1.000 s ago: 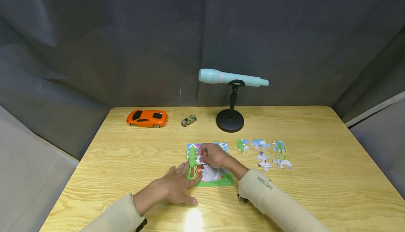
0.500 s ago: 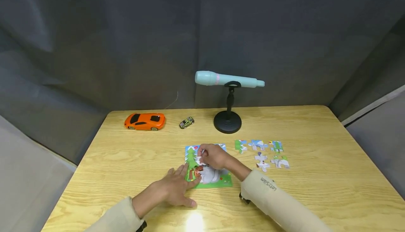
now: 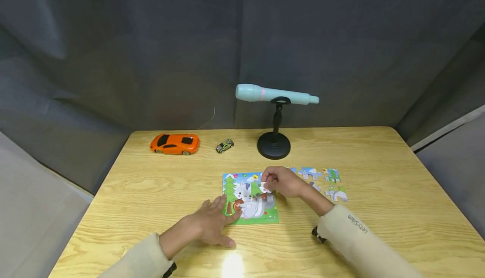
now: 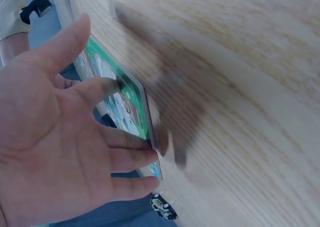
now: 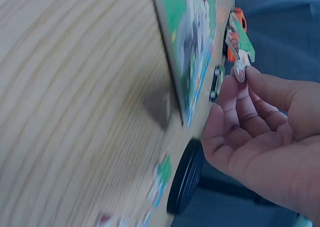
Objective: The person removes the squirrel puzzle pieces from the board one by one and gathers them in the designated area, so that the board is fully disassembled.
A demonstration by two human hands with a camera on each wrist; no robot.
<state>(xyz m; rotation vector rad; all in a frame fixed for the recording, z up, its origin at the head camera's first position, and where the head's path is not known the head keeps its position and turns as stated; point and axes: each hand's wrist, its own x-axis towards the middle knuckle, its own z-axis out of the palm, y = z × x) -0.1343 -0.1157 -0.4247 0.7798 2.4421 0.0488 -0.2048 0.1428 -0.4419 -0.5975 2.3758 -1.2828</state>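
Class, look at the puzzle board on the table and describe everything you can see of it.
The puzzle board is a thin, flat, card-like square lying on the wooden table. It shows a green tree, a grey-white animal and grass under a blue sky. The left hand presses its near left corner with straight fingers. The right hand holds a piece over its right part.

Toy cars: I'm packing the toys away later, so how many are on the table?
2. The orange car sits at the table's far left edge, and the small green car is just right of it, left of the black stand.
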